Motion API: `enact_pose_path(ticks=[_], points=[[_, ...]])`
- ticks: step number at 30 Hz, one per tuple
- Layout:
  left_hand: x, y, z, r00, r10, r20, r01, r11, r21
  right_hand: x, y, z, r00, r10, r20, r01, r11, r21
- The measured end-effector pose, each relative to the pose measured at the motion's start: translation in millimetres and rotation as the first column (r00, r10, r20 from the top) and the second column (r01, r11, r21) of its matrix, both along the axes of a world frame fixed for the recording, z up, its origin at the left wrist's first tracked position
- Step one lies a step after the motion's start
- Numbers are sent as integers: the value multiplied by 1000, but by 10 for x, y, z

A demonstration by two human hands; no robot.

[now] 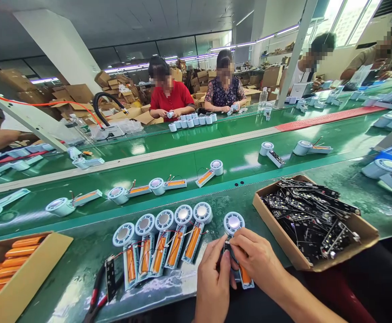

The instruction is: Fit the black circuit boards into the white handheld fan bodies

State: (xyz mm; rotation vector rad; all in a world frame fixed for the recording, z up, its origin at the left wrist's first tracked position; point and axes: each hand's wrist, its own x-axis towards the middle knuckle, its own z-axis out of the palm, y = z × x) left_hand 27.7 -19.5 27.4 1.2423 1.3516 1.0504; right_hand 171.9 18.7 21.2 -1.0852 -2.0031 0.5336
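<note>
My left hand (214, 278) is closed around a small black circuit board (227, 246), pinched between thumb and fingers. At the board's upper end, the fingertips of my right hand (258, 255) press together; whatever they pinch is hidden. Below both hands lies a light-blue handheld fan housing (233, 222) with a round head and an orange battery (246, 276) in its handle. To the left, several similar fan housings (164, 220) lie in a row, with orange batteries and thin wires. One black board (110, 278) is wired to the leftmost unit.
A cardboard box of black circuit boards (317, 220) stands at right, and a box of orange batteries (24, 251) at left. Red-handled pliers (96, 287) lie at the front edge. Beyond runs a green conveyor belt (182, 166) carrying fan units. Co-workers sit across it.
</note>
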Motion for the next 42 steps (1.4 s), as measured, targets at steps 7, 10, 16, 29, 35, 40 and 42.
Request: enact_pose_path(ticks=[7, 10, 16, 29, 35, 40, 42], points=[[38, 32, 18, 998, 25, 63, -25, 1000, 11, 67, 33, 56, 1000, 2, -9, -2, 999, -49], [58, 51, -22, 975, 82, 206, -62, 993, -105, 300, -33, 107, 995, 51, -91, -65, 986, -156], [81, 38, -93, 928, 154, 339, -87, 975, -205, 430, -250, -115, 997, 17, -80, -29, 987, -157], [43, -36, -151, 990, 133, 35, -135, 990, 44, 97, 8, 45, 966, -54, -251, 23, 992, -125], [39, -49, -129, 991, 131, -1, -131, 991, -14, 67, -4, 66, 990, -73, -124, 62, 994, -91], [31, -33, -116, 985, 140, -99, -129, 986, 103, 47, -28, 75, 1000, -18, 16, 18, 999, -35], [33, -31, -111, 967, 175, -184, -133, 967, 217, 33, -36, 58, 999, -25, 42, 26, 1000, -15]])
